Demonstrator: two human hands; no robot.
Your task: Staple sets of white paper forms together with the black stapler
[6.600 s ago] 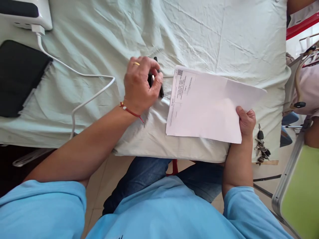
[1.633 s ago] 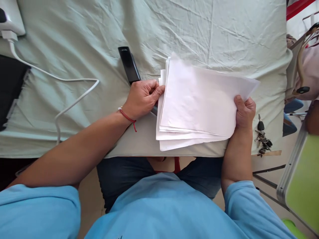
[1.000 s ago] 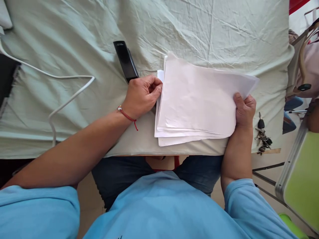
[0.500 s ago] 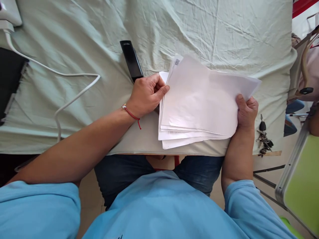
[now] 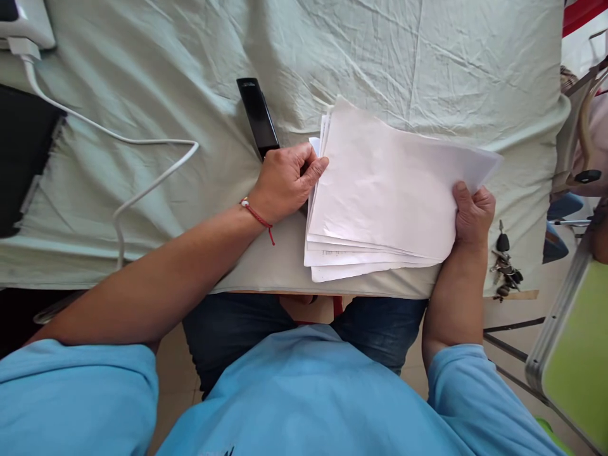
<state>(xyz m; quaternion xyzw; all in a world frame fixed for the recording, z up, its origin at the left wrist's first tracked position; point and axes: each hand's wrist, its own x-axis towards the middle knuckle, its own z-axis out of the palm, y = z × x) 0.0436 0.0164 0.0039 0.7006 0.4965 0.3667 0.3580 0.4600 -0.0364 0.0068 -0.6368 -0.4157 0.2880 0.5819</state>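
Several white sheets of paper (image 5: 384, 190) are fanned in a loose stack above the table's front edge. Their top sheet looks blank, while a strip of print shows on one lower down. My left hand (image 5: 287, 177), with a red cord bracelet at the wrist, pinches the stack's left edge between thumb and curled fingers. At the right edge, my right hand (image 5: 475, 212) grips the sheets, thumb on top and the other fingers partly hidden below. Just beyond my left hand lies a slim black device (image 5: 257, 114), its near end close to my knuckles.
A pale green cloth (image 5: 190, 57) covers the table. Keys (image 5: 506, 269) lie near its right front corner. At left are a white cable (image 5: 142, 140), a white adapter (image 5: 33, 22) and a black flat object (image 5: 26, 158). A green-topped folding table (image 5: 577, 342) stands at right.
The top sheet's upper left corner has shifted and the left edges of the sheets beneath show more. Both hands keep their hold. The whole view has moved slightly.
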